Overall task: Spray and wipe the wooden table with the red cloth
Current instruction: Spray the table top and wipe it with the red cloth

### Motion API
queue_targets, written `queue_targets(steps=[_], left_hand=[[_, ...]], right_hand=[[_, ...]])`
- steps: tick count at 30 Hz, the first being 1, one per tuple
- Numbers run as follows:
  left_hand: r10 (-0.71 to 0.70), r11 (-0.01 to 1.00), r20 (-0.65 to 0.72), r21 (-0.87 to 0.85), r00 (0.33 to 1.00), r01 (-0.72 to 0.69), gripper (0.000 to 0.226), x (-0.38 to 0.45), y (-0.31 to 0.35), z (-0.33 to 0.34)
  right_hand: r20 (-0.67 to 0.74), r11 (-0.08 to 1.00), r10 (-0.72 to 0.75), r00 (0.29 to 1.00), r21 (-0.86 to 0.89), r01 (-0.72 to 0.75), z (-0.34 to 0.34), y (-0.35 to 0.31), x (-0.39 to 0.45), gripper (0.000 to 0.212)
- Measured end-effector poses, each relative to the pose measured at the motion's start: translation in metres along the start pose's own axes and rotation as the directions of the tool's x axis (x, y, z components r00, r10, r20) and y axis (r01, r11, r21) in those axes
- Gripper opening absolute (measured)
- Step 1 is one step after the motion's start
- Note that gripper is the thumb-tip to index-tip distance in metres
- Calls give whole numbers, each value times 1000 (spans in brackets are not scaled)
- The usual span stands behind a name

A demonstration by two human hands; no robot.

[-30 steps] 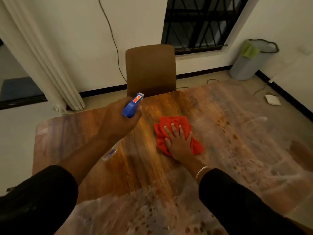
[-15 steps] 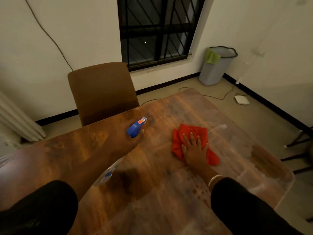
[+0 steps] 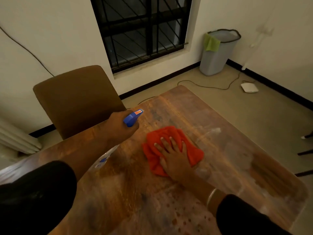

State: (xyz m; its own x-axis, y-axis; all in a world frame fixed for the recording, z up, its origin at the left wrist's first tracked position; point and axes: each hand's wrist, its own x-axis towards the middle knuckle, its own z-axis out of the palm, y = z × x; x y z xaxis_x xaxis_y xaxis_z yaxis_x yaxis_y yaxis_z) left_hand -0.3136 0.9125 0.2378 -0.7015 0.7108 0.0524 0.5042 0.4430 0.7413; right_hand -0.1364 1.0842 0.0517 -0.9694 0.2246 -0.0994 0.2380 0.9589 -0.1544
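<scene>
Right hand (image 3: pixel 176 156) presses flat on the red cloth (image 3: pixel 169 148) mid-tabletop; left hand (image 3: pixel 122 128) grips the spray bottle (image 3: pixel 133 117). Aim at the far edge, overlap strokes.

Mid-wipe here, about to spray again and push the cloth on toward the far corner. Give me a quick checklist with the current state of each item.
1. Spray bottle gripped by left hand: ok.
2. Nozzle aimed over the wooden table, clear of the brown chair: ok; it points at the tabletop beyond the cloth.
3. Red cloth flat under right hand, fingers spread: ok.
4. Wipe path toward the far corner free of objects: ok.
5. Liquid left in the bottle: cannot tell; the body is mostly hidden by the forearm.
6. Table surface clean: not ok; whitish smears and spots show right of and in front of the cloth.
</scene>
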Motion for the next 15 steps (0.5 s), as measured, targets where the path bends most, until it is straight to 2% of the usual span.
queue_targets(steps=[2,4,6,9,15], left_hand=[[-36,999,66,37,997,33,19,13,2,7],[-60,996,127,77,990,50,13,25,2,16],[-35,987,134,160,990,13,11,34,2,28],[-20,964,135,267,991,-17,16,41,1,40],[-35,972,110,236,993,8,20,50,-4,39]], right_hand=[[-43,980,197,980,12,-196,-11,46,-2,63],[-89,924,381,920,55,-377,-19,85,-5,60],[-96,862,504,858,106,-495,-25,114,-10,60],[-101,828,558,824,134,-544,-31,138,-10,61],[-67,822,562,824,153,-548,-37,157,13,61]])
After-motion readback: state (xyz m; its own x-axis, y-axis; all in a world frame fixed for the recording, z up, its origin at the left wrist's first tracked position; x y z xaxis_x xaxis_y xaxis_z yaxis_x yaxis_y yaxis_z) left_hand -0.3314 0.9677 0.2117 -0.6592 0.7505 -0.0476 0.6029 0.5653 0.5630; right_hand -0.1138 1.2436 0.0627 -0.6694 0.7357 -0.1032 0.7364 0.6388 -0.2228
